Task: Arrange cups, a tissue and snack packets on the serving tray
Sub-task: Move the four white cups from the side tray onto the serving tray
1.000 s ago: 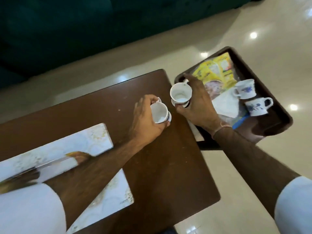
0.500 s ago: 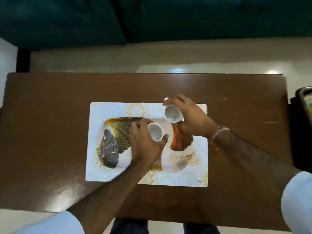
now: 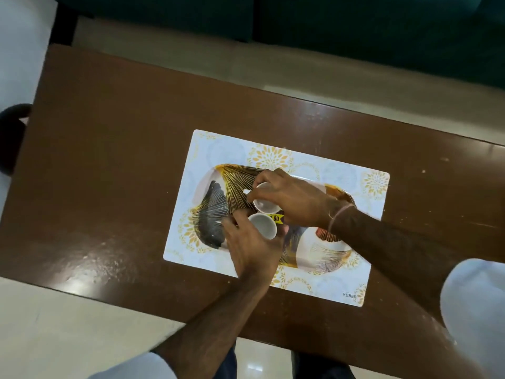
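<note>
Over the middle of the oval serving tray with gold and black fan patterns point(image 3: 218, 198), which lies on a white floral placemat point(image 3: 377, 184) on the brown wooden table point(image 3: 109, 138), both hands hold cups. The left hand point(image 3: 248, 247) wraps a small white ceramic cup point(image 3: 263, 226), mouth up. The right hand point(image 3: 292, 198) grips a second small white cup point(image 3: 265, 205) just beyond it, nearly touching.

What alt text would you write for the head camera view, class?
Two bare hands each hold a small white cup over a patterned serving tray: left hand on the nearer cup, right hand on the farther cup. The tray lies on a placemat on a brown table.
</note>
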Demonstrator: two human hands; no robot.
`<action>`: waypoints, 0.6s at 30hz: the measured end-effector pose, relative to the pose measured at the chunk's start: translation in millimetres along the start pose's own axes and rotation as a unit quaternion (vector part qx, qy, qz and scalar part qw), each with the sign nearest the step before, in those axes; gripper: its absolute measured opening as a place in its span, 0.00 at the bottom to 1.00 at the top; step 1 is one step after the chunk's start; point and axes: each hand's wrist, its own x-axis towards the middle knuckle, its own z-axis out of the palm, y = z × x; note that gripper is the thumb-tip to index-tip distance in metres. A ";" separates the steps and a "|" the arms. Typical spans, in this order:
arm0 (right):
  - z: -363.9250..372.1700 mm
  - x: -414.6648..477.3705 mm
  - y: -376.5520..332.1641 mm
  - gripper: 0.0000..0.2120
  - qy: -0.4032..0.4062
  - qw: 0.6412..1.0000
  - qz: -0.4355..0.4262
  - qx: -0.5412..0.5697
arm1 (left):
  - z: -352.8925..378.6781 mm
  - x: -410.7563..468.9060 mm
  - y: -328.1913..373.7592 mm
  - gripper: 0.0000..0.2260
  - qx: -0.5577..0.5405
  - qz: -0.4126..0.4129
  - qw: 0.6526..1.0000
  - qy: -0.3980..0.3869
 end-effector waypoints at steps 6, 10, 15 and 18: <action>0.9 0.8 -0.6 0.42 -0.012 1.000 -0.012 -0.018 | -4.3 -3.3 -0.9 0.46 -0.004 -0.004 1.000 -0.005; 4.3 -4.0 3.9 0.54 0.002 1.000 0.011 0.010 | -14.9 -1.4 -5.9 0.44 0.023 0.008 1.000 0.009; 3.1 -16.6 10.1 0.53 0.044 0.995 0.038 0.085 | -30.0 11.2 -1.3 0.38 -0.024 0.076 0.997 0.019; 0.1 -30.1 19.2 0.46 0.086 0.986 0.083 0.114 | -27.0 26.2 17.5 0.30 0.000 0.150 0.989 0.004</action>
